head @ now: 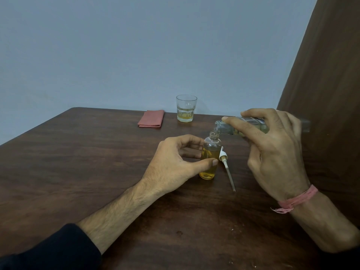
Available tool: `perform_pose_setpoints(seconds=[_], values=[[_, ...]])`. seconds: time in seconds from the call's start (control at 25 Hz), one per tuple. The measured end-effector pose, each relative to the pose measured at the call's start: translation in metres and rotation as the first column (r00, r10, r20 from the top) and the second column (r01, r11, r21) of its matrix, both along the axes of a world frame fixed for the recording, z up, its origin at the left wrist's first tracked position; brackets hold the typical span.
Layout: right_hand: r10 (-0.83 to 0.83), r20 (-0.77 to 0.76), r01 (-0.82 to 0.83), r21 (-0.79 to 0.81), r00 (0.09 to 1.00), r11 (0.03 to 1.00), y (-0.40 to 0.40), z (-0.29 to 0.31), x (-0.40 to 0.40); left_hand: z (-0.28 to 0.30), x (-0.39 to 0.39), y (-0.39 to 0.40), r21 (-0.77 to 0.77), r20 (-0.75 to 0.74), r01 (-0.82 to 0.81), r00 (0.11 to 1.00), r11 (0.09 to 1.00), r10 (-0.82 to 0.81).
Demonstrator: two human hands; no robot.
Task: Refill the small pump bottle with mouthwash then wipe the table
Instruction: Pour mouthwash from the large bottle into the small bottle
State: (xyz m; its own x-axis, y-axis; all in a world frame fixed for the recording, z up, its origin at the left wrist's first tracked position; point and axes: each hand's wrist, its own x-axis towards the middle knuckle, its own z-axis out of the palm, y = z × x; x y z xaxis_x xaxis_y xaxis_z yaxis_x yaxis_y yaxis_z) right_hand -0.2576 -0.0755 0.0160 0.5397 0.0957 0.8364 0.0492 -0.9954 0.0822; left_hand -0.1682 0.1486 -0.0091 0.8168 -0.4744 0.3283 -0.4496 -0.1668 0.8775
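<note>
The right hand covers the middle of the tilted clear glass bottle at right of centre. The dark wooden bench runs off the lower and left edges.

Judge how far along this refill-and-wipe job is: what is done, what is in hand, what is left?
Done: the pump is off and lies on the table beside the small bottle.
In hand: the left hand steadies that bottle, partly filled with yellow liquid, while the right hand tips the big bottle over its neck.
Left: finish filling, refit the pump, wipe with the cloth, folded and untouched.

Right hand tips bottle over vial (uncapped).
</note>
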Motion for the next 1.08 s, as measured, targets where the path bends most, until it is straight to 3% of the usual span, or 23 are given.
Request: perform_pose_setpoints(seconds=[1.08], values=[[0.002,0.012,-0.002,-0.008,1.000,1.000,-0.0006,0.0003,0.0008,-0.0003,0.0001,-0.0005,-0.009,0.006,-0.010,1.000,1.000,0.010]])
